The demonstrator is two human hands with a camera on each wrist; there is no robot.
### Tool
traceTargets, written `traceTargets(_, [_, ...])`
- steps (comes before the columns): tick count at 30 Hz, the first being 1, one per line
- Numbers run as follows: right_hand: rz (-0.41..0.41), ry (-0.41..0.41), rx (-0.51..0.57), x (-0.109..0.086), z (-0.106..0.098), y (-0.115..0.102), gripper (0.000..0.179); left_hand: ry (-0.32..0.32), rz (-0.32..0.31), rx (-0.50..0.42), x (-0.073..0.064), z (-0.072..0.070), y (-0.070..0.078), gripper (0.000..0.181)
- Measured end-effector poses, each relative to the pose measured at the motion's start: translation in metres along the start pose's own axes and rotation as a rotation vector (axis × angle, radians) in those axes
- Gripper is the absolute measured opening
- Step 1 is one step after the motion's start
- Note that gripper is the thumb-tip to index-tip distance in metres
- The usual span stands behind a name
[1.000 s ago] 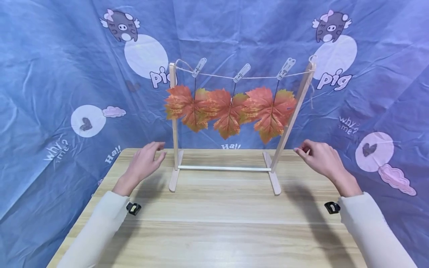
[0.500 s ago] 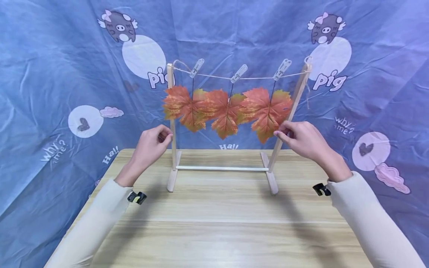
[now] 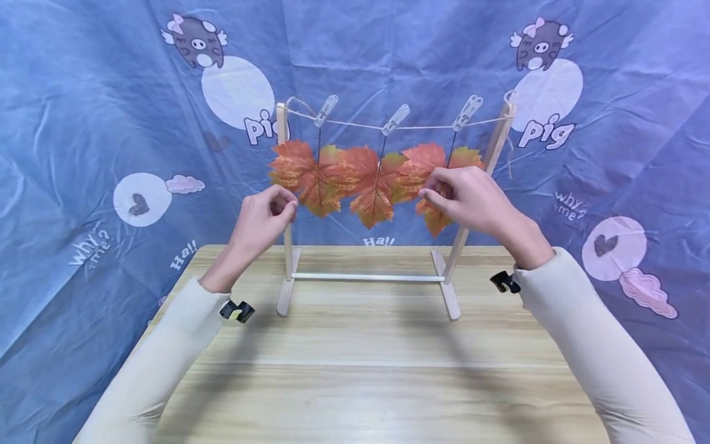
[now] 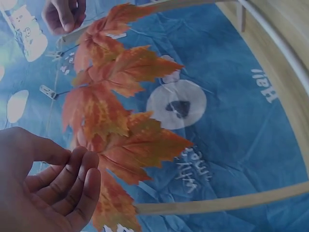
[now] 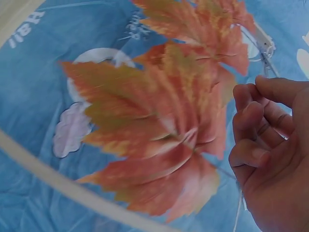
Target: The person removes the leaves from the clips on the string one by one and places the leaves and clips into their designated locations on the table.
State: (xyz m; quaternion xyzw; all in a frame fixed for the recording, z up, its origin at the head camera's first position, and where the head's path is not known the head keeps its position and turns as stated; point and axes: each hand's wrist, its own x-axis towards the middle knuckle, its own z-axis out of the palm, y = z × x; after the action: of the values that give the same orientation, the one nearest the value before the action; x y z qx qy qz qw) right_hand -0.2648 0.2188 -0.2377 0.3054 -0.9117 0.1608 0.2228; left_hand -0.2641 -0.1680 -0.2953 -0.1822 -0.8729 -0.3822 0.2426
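Observation:
Three orange-red artificial maple leaves hang by dark stems from white clothespins on a cord. They are the left leaf [image 3: 302,166], the middle leaf [image 3: 368,185] and the right leaf [image 3: 424,159]. My left hand [image 3: 263,216], fingers loosely curled and holding nothing, is by the left post, just below the left leaf. In the left wrist view its fingertips overlap the nearest leaf [image 4: 145,150]. My right hand [image 3: 471,194] covers part of the right leaf in the head view, its fingers loosely bent. The right wrist view shows nothing between those fingers, beside a large leaf [image 5: 154,135].
A wooden stand carries the cord between its left post [image 3: 281,123] and right post [image 3: 499,135]. A white rod [image 3: 368,277] joins its feet low over the wooden table [image 3: 360,345]. Blue printed cloth [image 3: 344,37] hangs behind. Clothespins [image 3: 395,119] poke above the cord.
Both hands have risen from beside the stand and moved inward, the right one farther, now in front of the right leaf. The leaves and clothespins hang as before.

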Motion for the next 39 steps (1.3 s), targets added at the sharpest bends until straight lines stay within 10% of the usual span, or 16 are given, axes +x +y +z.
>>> traceTargets(39, [0.124, -0.108, 0.231, 0.144, -0.024, -0.075, 0.047, 0.164, -0.138, -0.285, 0.089, -0.007, 0.052, 0.023])
